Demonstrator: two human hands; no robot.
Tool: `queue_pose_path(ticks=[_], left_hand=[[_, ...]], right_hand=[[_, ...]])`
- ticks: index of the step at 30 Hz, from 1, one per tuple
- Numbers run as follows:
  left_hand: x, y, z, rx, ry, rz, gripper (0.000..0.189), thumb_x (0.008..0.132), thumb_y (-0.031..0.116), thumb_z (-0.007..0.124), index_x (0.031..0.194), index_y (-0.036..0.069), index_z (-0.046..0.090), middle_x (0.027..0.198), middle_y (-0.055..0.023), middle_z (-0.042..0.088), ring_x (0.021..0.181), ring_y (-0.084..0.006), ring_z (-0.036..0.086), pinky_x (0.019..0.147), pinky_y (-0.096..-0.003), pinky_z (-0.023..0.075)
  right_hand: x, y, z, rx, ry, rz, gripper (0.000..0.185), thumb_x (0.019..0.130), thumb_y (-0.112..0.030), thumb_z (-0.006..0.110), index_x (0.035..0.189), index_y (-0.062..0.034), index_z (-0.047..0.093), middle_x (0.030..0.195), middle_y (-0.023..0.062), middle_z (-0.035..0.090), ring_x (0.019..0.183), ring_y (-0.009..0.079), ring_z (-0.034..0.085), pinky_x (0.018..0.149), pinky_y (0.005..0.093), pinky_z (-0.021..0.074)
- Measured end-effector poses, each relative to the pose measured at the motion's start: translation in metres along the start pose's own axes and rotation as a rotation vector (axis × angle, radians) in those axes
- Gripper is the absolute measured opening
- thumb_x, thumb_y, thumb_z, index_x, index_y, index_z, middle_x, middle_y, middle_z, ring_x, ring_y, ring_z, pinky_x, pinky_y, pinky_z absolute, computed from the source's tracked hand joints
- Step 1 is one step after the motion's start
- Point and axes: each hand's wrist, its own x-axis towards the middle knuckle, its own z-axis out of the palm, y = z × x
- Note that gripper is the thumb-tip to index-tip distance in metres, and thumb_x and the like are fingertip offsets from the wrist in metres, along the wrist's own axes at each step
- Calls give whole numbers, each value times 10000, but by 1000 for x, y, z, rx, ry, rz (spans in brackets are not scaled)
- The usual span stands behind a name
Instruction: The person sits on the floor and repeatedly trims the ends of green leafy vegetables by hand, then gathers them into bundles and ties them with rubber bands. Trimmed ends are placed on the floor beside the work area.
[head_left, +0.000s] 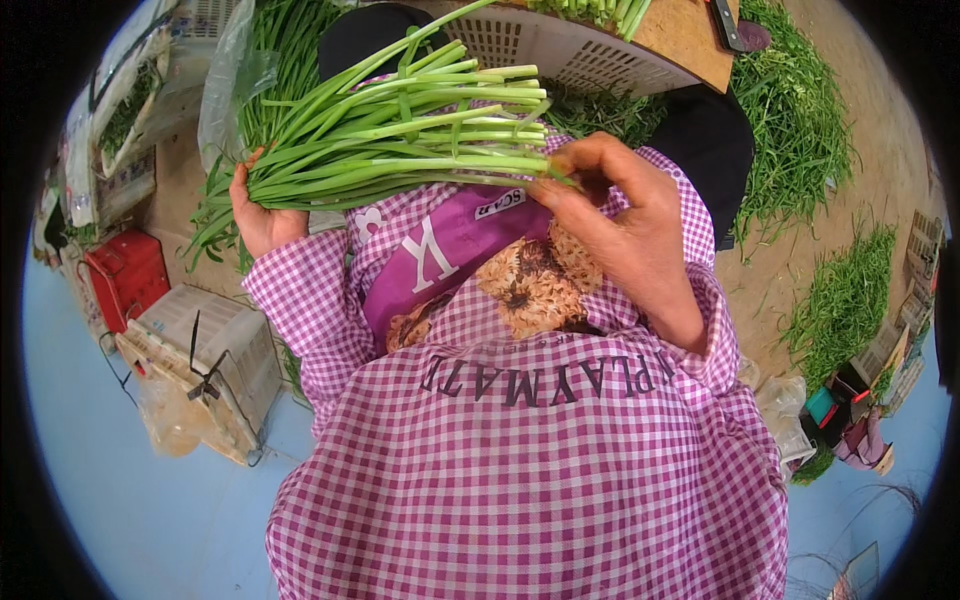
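A thick bunch of green chives (405, 139) lies crosswise before my chest, its pale cut stem ends to the right and its leafy tips to the left. My left hand (270, 217) holds it from below near the leafy end; part of that hand is hidden behind the leaves. Thin green strands cross over the stems near the middle. At the stem ends, my right hand (622, 217) pinches the base of one of the lowest stems between thumb and fingertips. More long chives (292, 45) lie beyond my left hand, beside a clear plastic sheet (225, 90).
Ahead stands a perforated white plastic crate (517, 41) with a wooden board (679, 37). A knife with a black handle (725, 26) rests on the board. Loose green leaves (787, 120) cover the floor at right. At left are a red box (127, 274) and a whitish crate (214, 352).
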Motion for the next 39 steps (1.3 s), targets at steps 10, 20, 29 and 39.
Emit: queue_pose_path(ticks=[10, 20, 29, 39], left_hand=[[0, -3, 1, 41, 68, 86, 250, 897, 196, 440, 965, -29, 528, 993, -176, 577, 963, -286, 537, 905, -432, 433], [-16, -11, 22, 27, -104, 95, 235, 894, 210, 434, 919, -8, 521, 947, -156, 577, 941, -268, 533, 887, -417, 428], [-23, -32, 52, 119, -7, 239, 227, 891, 218, 452, 862, 3, 519, 893, -134, 575, 928, -262, 523, 873, -403, 432], [-20, -29, 44, 58, -31, 243, 195, 888, 189, 474, 852, 3, 519, 883, -113, 566, 956, -245, 514, 913, -383, 405]], right_hand=[[5, -5, -11, 249, 284, 32, 74, 776, -39, 605, 831, 9, 595, 762, 36, 585, 668, 85, 513, 608, 214, 409], [31, 10, 37, -471, 104, -230, 189, 668, -242, 689, 711, -71, 621, 697, 46, 493, 708, 230, 458, 639, 347, 315], [20, 11, 33, -142, 235, -95, 103, 675, -56, 651, 721, -17, 567, 701, 67, 524, 655, 205, 493, 618, 313, 374], [-10, 47, -74, -21, 860, 247, 146, 852, -113, 580, 930, 6, 610, 881, 55, 625, 794, 86, 546, 739, 213, 427]])
